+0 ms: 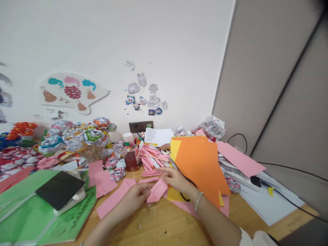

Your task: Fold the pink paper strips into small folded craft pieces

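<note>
- Left hand (139,195): angled inward, fingertips pinching one folded pink paper (157,191).
- Right hand (175,179): angled inward, pinching its upper edge.
- Count: one bottle (131,158), one bracelet (198,201).

Bottle (131,159) behind paper strip (112,200), stacked sheets (198,162) right

The left hand (137,195) and right hand (173,178) cover parts of the folded pink paper's (158,189) edges. The right hand also hides part of a black-handled tool (191,181), whose kind cannot be told. Orange sheets (197,160) cover most of the yellow paper (175,148). Near the tabletop's (153,227) back edge, writing on the white note (159,136) is too small to read. The picture's border cuts off the tabletop's front edge, the green pad (71,218) at its left and the white sleeve (256,238).
</note>
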### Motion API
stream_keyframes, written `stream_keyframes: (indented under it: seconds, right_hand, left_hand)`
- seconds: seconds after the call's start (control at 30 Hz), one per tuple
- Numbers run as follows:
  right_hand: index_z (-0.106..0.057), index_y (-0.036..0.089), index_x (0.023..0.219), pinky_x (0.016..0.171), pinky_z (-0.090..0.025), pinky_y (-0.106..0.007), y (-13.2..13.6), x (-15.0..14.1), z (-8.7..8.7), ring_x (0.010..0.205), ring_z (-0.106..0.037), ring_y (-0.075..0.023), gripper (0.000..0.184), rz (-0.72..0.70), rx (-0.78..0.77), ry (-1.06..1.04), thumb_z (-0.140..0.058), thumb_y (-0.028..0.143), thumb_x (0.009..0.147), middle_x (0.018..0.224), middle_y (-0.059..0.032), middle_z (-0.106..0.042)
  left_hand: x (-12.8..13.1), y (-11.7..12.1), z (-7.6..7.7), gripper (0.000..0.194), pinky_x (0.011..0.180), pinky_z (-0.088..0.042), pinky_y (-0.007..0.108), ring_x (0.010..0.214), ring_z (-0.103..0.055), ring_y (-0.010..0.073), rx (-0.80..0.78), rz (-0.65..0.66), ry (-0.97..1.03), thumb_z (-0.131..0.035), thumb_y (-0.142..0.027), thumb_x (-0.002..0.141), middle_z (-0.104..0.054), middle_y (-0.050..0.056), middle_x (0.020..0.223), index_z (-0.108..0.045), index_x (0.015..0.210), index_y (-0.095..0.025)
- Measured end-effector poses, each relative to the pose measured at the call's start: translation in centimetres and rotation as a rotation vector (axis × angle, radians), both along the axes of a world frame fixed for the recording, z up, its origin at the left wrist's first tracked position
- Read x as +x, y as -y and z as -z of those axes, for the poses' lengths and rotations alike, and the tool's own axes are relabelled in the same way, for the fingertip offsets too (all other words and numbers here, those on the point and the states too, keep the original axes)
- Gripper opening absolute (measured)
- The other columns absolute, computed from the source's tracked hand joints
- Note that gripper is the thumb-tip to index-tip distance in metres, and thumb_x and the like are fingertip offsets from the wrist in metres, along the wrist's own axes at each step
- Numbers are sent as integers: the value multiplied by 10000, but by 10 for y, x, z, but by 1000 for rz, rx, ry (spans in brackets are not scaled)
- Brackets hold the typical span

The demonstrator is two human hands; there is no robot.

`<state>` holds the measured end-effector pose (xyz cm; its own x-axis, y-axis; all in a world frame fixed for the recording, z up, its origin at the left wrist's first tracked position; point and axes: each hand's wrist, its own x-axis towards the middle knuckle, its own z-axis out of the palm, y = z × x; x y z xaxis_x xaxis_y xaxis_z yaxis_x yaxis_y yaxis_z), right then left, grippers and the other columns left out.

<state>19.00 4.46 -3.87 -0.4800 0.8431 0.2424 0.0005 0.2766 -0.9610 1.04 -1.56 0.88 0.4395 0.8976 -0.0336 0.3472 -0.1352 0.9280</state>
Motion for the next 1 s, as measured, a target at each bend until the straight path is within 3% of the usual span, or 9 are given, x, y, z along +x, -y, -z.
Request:
stream_keyframes:
  seconds: [0.1,0.2,0.3,0.37,0.43,0.57,0.67,0.83,1.0]
  right_hand:
    - [-523,200,1129,510,-322,-197,-4,1,-3,535,-402,-79,392,67,-16,-143,-572,283,749,613,46,-432]
    - [-531,187,1053,536,-377,-221,-7,-1,-2,548,-473,-93,398,122,-109,-203,-601,390,718,672,19,-503]
    - [-574,152,857,518,-383,-218,-3,-9,4,530,-491,-92,313,38,-153,-117,-600,426,708,667,2,-541]
    - [-576,135,766,521,-384,-214,2,-18,11,553,-505,-100,284,-67,-151,-59,-616,407,696,659,-1,-553]
    - [-579,131,754,521,-380,-208,7,-27,16,565,-503,-102,249,-69,-146,-48,-631,364,683,646,9,-551]
    - [-561,129,671,501,-359,-192,9,-35,19,544,-467,-93,136,127,-92,7,-601,258,691,584,30,-520]
    - [-534,142,646,472,-348,-183,10,-31,13,508,-453,-87,80,148,-59,64,-545,188,710,548,43,-490]
    - [-491,163,633,450,-352,-178,16,-20,0,481,-479,-85,109,3,17,152,-469,114,728,551,41,-495]
    - [-542,153,732,466,-388,-186,15,-17,-6,479,-504,-84,79,-44,-23,70,-467,134,745,557,39,-509]
  left_hand:
    - [0,-5,1,256,540,-404,229,595,-559,157,-60,-108,87,-515,-341,717,-651,9,678,-632,852,-157]
    - [-3,-14,9,263,507,-407,239,495,-562,151,-77,-253,155,-550,-405,668,-603,-21,527,-579,727,-150]
    - [-5,-22,19,291,489,-415,244,447,-574,156,-88,-328,231,-596,-443,604,-594,-31,443,-484,657,-180]
    - [-5,-25,25,325,490,-426,247,428,-579,155,-119,-338,307,-610,-462,587,-590,-39,406,-425,651,-202]
    - [-2,-25,32,366,478,-430,242,423,-586,151,-155,-319,388,-625,-479,574,-603,-43,424,-382,649,-216]
    - [6,-20,44,334,375,-365,200,357,-558,132,-182,-266,352,-556,-485,659,-612,-25,426,-359,641,-216]
    - [8,-18,48,288,320,-325,186,273,-479,111,-148,-296,252,-522,-462,695,-549,-46,345,-393,662,-206]
    - [-2,-20,29,299,379,-370,202,385,-506,123,69,-490,222,-575,-443,662,-504,-72,422,-501,766,-173]
    - [-9,-14,7,298,477,-399,214,476,-530,128,99,-427,267,-594,-420,676,-561,-52,492,-558,819,-161]
